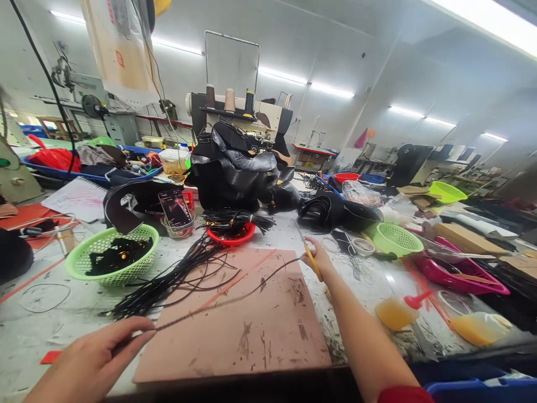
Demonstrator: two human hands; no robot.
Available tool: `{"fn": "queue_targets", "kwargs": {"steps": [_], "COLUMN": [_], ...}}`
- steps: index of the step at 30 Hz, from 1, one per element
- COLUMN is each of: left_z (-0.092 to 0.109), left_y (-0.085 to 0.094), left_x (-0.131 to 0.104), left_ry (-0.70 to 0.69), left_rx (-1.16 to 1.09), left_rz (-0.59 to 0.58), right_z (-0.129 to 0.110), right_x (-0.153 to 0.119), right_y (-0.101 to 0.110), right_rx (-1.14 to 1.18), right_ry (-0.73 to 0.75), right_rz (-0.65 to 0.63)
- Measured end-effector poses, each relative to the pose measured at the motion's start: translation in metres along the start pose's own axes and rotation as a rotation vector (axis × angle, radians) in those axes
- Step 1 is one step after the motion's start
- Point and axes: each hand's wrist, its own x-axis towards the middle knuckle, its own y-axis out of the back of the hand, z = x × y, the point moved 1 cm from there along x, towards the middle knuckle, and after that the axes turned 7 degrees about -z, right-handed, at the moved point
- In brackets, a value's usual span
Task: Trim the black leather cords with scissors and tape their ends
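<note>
A thin dark cord (235, 300) runs in a slack curve above the pinkish-brown board (235, 347). At the board's left edge, my left hand (94, 355) pinches one end between thumb and fingertips. The cord's other end reaches the fingers of my right hand (321, 260), beyond the board's right edge. That hand is closed around yellow-handled scissors (312, 263), their blades pointing away from me; whether it also grips the cord is hard to see. A loose bundle of black cords (168, 280) lies across the board's left side, trailing from a red basket (230, 240).
A green basket (145, 246) with black pieces stands left, beside a propped phone (175, 210). Black leather pieces (229, 182) are heaped before a sewing machine with thread spools (229, 101). Bottles of amber liquid (396, 313) and a magenta tray (465, 282) are at right.
</note>
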Motion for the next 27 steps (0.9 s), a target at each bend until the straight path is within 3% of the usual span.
{"fn": "queue_targets", "kwargs": {"steps": [2, 5, 11, 17, 27], "left_z": [0.002, -0.001, 0.007, 0.022, 0.017], "left_y": [-0.012, -0.037, -0.069, -0.083, -0.089], "left_x": [0.005, 0.01, 0.017, 0.029, 0.035], "left_ry": [-0.028, -0.011, 0.051, 0.03, 0.024], "left_rx": [0.014, -0.104, -0.355, -0.335, -0.133], "left_rz": [-0.135, -0.224, -0.227, -0.218, -0.23], "right_z": [0.003, 0.005, -0.002, -0.01, -0.016], "right_x": [0.011, 0.027, 0.055, 0.07, 0.069], "right_y": [-0.011, -0.024, -0.045, -0.056, -0.058], "right_rx": [-0.01, -0.038, -0.148, -0.312, -0.496], "right_ry": [-0.015, -0.03, -0.009, -0.033, -0.096], "right_rz": [-0.048, -0.093, -0.172, -0.181, -0.167]}}
